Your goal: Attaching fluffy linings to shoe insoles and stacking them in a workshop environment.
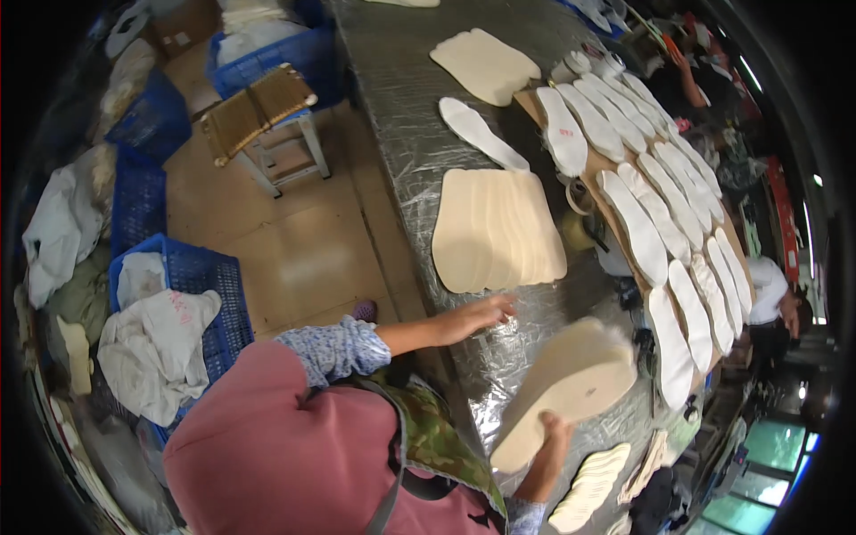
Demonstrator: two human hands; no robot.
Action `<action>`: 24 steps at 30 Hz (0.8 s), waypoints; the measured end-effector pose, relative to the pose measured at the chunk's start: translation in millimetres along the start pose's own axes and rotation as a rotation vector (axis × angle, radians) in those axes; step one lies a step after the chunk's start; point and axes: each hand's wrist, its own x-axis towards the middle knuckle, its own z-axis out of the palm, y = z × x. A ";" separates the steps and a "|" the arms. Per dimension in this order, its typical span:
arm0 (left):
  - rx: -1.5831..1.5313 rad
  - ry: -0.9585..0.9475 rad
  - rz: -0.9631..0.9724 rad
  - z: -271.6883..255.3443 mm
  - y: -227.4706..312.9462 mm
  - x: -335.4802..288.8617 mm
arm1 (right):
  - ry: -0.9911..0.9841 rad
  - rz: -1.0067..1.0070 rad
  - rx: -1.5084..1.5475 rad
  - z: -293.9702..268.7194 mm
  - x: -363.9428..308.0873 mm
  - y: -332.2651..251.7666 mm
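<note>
My right hand point(555, 432) grips a stack of cream insoles point(571, 379) by its near side, held above the table, its far end smeared by motion. My left hand point(490, 314) hovers over the foil-like table cover with its fingers loosely stretched and nothing in them. Just beyond it lies a fanned-out row of cream insoles point(499, 232), overlapping one another. A single pale insole point(481, 134) and another fanned group point(486, 64) rest farther off along the table.
A brown board point(593, 183) covered with several white insoles leans along the table's right side. A small insole stack point(588, 486) lies at the near right. Left of the table stand a woven-top stool point(259, 111) and blue crates point(214, 285) with white cloth. People are at the far right.
</note>
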 end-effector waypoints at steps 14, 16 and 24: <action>-0.716 0.639 0.361 -167.8 89.4 -87.1 | -0.554 -1.002 -0.847 347.7 98.0 -50.0; -0.695 0.675 0.382 -190.2 106.4 -102.1 | -0.593 -1.019 -0.806 380.1 95.7 -50.7; -0.757 0.534 0.427 -338.1 167.3 -100.2 | -0.495 -1.031 -0.781 512.8 131.7 -85.1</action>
